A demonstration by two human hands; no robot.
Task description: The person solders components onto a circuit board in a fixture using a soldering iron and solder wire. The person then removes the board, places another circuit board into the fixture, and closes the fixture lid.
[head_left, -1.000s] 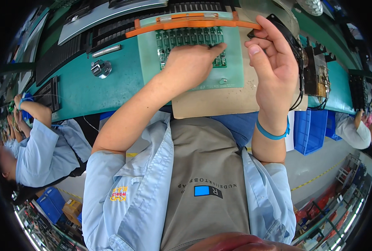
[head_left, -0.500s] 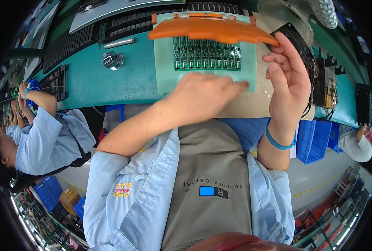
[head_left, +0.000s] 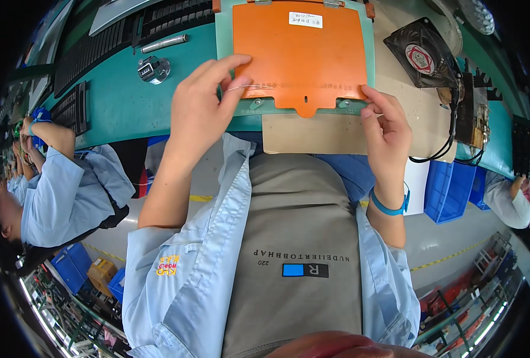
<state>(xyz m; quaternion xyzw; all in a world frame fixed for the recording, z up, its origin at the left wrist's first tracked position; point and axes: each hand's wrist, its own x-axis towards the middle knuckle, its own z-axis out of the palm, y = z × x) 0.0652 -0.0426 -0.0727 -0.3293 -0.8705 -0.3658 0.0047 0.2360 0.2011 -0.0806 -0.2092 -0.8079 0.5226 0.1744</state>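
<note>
An orange hinged lid [head_left: 300, 53] lies over a pale green base plate [head_left: 369, 36], whose edges show around it. No circuit boards are visible beneath the lid. My left hand [head_left: 202, 107] has its index fingertip and thumb at the lid's left edge, a little apart from each other. A thin pale wire-like line [head_left: 259, 87] runs from near that thumb across the lid's lower edge; whether the hand holds it is unclear. At the lower right corner, the bent fingers of my right hand [head_left: 387, 128] grip the lid's edge, the index fingertip on top.
Left of the plate stand a small tally counter [head_left: 153, 70] and a metal tube [head_left: 164, 43] on the green mat [head_left: 121, 110]. A black fan [head_left: 420, 53] with cables is at right. Blue crates [head_left: 447, 191] stand below the bench; a co-worker's sleeve [head_left: 56, 209] is at left.
The orange lid has swung down toward me and now covers the green circuit boards. My left hand has drawn back to the lid's left edge; my right hand has come down with its corner.
</note>
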